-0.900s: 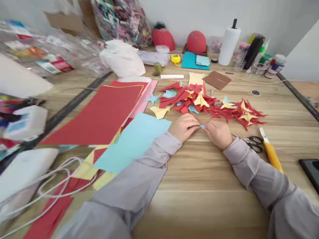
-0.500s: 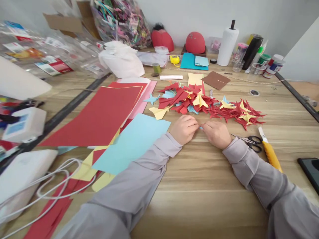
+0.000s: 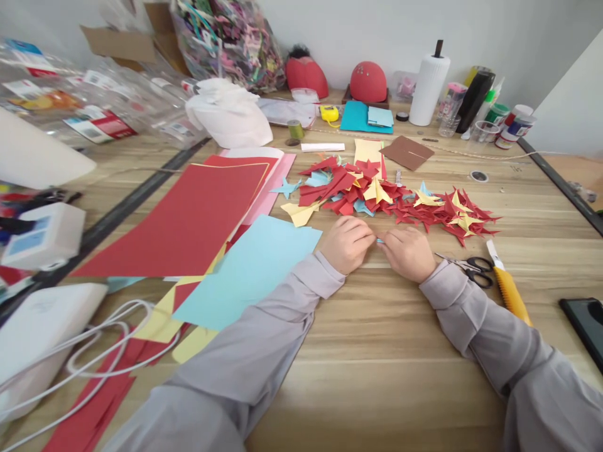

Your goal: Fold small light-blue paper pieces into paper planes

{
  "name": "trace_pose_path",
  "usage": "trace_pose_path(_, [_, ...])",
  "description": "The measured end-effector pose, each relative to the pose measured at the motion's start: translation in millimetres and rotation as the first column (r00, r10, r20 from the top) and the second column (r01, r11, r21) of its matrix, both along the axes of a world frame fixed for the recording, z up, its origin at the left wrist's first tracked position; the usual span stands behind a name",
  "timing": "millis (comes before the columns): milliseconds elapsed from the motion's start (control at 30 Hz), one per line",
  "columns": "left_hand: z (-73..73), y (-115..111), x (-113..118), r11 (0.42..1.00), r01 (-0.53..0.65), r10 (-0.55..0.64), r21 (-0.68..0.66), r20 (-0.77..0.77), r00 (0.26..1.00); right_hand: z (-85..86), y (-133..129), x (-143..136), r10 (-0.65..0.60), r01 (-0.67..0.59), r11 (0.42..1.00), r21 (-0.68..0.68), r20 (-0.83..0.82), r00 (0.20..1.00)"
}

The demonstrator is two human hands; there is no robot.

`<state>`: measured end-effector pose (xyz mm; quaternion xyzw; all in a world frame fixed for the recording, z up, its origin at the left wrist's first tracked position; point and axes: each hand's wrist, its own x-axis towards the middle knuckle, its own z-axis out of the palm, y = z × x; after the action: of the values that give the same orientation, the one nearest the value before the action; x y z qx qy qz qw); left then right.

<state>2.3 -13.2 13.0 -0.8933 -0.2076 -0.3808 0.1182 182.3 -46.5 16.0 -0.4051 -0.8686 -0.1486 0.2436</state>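
Between the fingertips of both hands is a small piece of blue paper [image 3: 379,240], mostly covered by the fingers. My left hand [image 3: 349,245] is closed in a pinch on its left side. My right hand [image 3: 407,253] pinches it from the right, and the two hands almost touch. Just beyond them lies a heap of folded red, yellow and blue paper stars [image 3: 377,191]. A light blue sheet [image 3: 254,270] lies left of my left hand, partly under the sleeve. Black-handled scissors [image 3: 479,271] rest beside my right wrist.
A yellow utility knife [image 3: 511,295] and a black phone [image 3: 584,323] lie to the right. Large red sheets [image 3: 188,220] and a coiled white cable [image 3: 127,326] are on the left. Bottles and cups stand at the back right, near a white bottle [image 3: 428,88].
Both hands stay almost in place, still pinching the blue paper. The whole view has shifted very slightly.
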Motion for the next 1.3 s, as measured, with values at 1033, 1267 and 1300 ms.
trace_pose_path(1033, [0.2,0.2,0.4,1.0,0.013,-0.013,-0.008,-0.065,0.998,-1.9,0.8,3.1,0.017,-0.018,1.0,0.009,0.118,0.993])
trace_pose_path(1267, [2.8,-2.0,0.3,0.999,-0.036,0.036,-0.013,-0.033,0.999,-1.6,1.2,3.8,0.018,-0.023,0.996,0.084,0.062,0.998])
trace_pose_path(1300, [2.1,-0.8,0.0,0.998,-0.052,0.052,-0.028,-0.011,0.999,-2.3,1.9,4.2,0.009,-0.014,0.996,0.088,0.048,0.999])
